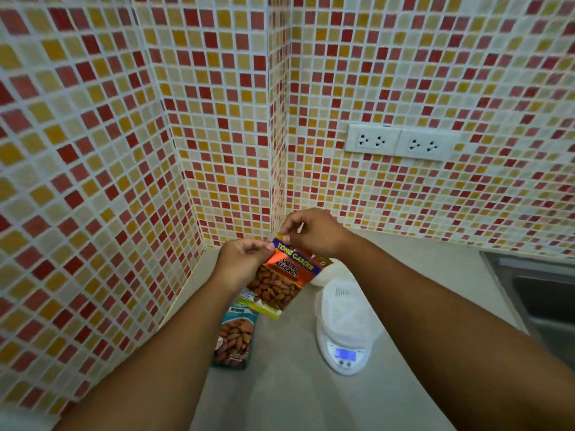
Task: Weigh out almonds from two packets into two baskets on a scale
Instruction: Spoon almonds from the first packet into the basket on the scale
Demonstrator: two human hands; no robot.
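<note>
An orange and blue packet of salted almonds (281, 279) hangs in the air above the counter. My left hand (241, 259) pinches its top left corner and my right hand (314, 231) pinches its top edge just to the right. A second, teal almond packet (235, 337) lies flat on the counter below it. To the right a white digital scale (343, 357) with a lit blue display carries a white slotted basket (345, 309). Another white basket (334, 272) sits behind the scale, partly hidden by the held packet.
The grey counter (295, 384) runs into a corner of red, orange and cream mosaic tile walls. A steel sink (541, 300) is set into the counter at the right. A double white wall socket (401, 141) sits above the counter.
</note>
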